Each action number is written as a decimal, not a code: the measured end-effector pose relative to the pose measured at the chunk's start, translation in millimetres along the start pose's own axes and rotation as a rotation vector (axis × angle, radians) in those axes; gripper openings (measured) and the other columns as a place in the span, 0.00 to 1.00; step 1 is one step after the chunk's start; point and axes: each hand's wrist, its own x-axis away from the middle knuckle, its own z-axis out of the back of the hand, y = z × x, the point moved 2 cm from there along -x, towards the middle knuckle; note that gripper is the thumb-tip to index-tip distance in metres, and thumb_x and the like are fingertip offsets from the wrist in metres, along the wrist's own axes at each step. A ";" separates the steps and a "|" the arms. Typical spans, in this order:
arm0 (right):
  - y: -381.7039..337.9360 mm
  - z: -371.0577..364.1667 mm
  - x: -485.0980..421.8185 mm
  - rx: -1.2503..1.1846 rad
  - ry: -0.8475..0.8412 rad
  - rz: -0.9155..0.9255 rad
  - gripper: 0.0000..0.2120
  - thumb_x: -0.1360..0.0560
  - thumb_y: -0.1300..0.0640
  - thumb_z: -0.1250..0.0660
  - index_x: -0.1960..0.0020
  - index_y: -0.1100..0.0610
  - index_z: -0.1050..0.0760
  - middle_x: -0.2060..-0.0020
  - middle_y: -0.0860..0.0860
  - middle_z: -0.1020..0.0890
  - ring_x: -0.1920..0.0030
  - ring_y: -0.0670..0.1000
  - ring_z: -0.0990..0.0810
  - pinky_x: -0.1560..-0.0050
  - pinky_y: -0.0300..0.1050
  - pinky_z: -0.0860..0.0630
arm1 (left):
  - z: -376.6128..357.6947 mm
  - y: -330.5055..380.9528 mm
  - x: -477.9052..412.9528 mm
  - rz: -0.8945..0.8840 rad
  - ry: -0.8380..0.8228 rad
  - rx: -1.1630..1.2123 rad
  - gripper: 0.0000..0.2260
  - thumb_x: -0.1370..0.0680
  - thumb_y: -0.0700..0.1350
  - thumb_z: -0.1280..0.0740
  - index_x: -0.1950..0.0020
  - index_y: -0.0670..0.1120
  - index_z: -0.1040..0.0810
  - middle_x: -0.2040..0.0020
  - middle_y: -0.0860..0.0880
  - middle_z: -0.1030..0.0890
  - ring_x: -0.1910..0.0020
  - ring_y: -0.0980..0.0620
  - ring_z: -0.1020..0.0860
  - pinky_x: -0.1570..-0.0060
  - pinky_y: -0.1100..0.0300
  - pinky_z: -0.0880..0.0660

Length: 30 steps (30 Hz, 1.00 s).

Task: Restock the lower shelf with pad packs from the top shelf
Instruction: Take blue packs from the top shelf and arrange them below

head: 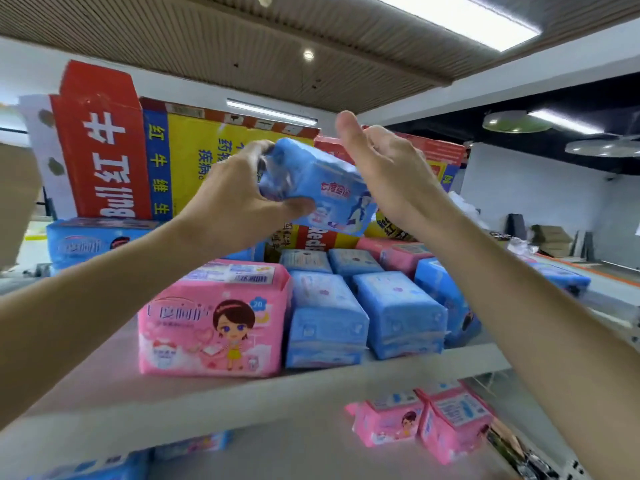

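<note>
Gripping blue pad pack (320, 183) above top shelf (104, 372): left hand (235, 197).

A blue pad pack (318, 188) is raised, tilted, above the top shelf (415, 362). At its 7 o'clock stands a pink pack (211, 320); at 5 o'clock, blue packs (363, 313) in rows. Two pink packs (426, 420) lie on the lower shelf (294, 445).

Bright overhead light, warped edges.
</note>
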 end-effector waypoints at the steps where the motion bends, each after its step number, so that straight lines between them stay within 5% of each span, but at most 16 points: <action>1: 4.2 3.4 7.2 -0.037 0.013 0.019 0.25 0.27 0.24 0.54 0.59 0.41 0.28 0.58 0.43 0.24 0.56 0.45 0.25 0.55 0.48 0.31 | 3.9 1.3 5.9 0.046 0.007 0.058 0.40 0.34 0.58 0.22 0.27 0.49 0.32 0.39 0.53 0.22 0.45 0.50 0.18 0.43 0.45 0.21; 5: 28.0 16.3 36.6 -0.164 0.012 -0.008 0.34 0.21 0.31 0.56 0.45 0.55 0.22 0.50 0.48 0.19 0.47 0.48 0.22 0.44 0.50 0.26 | 7.6 12.4 30.6 0.220 0.043 0.274 0.33 0.36 0.54 0.20 0.34 0.50 0.26 0.45 0.55 0.20 0.47 0.48 0.17 0.46 0.52 0.19; 8: 42.4 23.0 60.1 -0.427 -0.158 -0.114 0.17 0.21 0.32 0.48 0.47 0.37 0.25 0.50 0.34 0.22 0.44 0.38 0.23 0.34 0.53 0.27 | -0.2 27.7 50.2 0.382 0.010 0.588 0.25 0.36 0.53 0.24 0.42 0.44 0.20 0.48 0.46 0.14 0.49 0.46 0.15 0.51 0.57 0.17; 11: 46.0 32.5 86.4 -0.553 -0.257 -0.167 0.12 0.28 0.30 0.41 0.53 0.33 0.24 0.42 0.43 0.17 0.39 0.50 0.20 0.34 0.57 0.26 | -9.7 46.3 73.5 0.480 0.000 0.717 0.12 0.28 0.52 0.27 0.50 0.46 0.17 0.56 0.46 0.13 0.53 0.44 0.14 0.53 0.55 0.17; 15: 52.0 48.7 124.3 -0.581 -0.308 -0.284 0.35 0.35 0.27 0.38 0.47 0.55 0.18 0.54 0.60 0.16 0.52 0.63 0.18 0.38 0.69 0.26 | -22.5 70.0 116.0 0.551 -0.010 0.670 0.14 0.25 0.55 0.29 0.48 0.45 0.19 0.54 0.44 0.17 0.56 0.45 0.14 0.63 0.52 0.17; 16: 57.0 50.9 134.7 -0.591 -0.343 -0.320 0.37 0.37 0.26 0.38 0.46 0.55 0.18 0.51 0.62 0.17 0.49 0.65 0.19 0.37 0.69 0.27 | -25.4 75.7 127.3 0.571 -0.014 0.637 0.15 0.24 0.57 0.29 0.49 0.45 0.20 0.58 0.45 0.17 0.60 0.46 0.15 0.66 0.53 0.18; 19: 66.8 53.9 166.7 -0.672 -0.402 -0.373 0.22 0.38 0.25 0.36 0.59 0.39 0.16 0.47 0.51 0.16 0.41 0.60 0.19 0.34 0.63 0.28 | -34.3 88.7 161.9 0.637 -0.003 0.541 0.21 0.29 0.63 0.28 0.56 0.44 0.20 0.69 0.47 0.18 0.69 0.47 0.16 0.71 0.55 0.19; 23: 89.3 47.2 210.7 -0.686 -0.448 -0.483 0.26 0.40 0.29 0.34 0.59 0.51 0.17 0.58 0.55 0.14 0.56 0.60 0.14 0.48 0.59 0.18 | -51.6 89.7 212.8 0.722 -0.014 0.433 0.25 0.34 0.68 0.32 0.68 0.46 0.16 0.71 0.44 0.17 0.72 0.46 0.17 0.72 0.55 0.20; 26: 103.1 34.0 248.8 -0.697 -0.582 -0.568 0.23 0.32 0.33 0.35 0.60 0.53 0.21 0.71 0.52 0.17 0.72 0.53 0.17 0.69 0.45 0.20 | -67.7 81.8 249.0 0.839 -0.034 0.377 0.31 0.40 0.71 0.31 0.61 0.43 0.19 0.70 0.42 0.17 0.70 0.42 0.16 0.73 0.54 0.20; 30: 125.4 15.9 292.6 -0.636 -0.691 -0.735 0.26 0.26 0.33 0.38 0.63 0.56 0.23 0.73 0.54 0.18 0.74 0.52 0.18 0.70 0.40 0.22 | -93.9 64.9 291.0 0.952 -0.082 0.313 0.32 0.33 0.72 0.33 0.59 0.41 0.21 0.69 0.40 0.17 0.72 0.41 0.16 0.75 0.57 0.21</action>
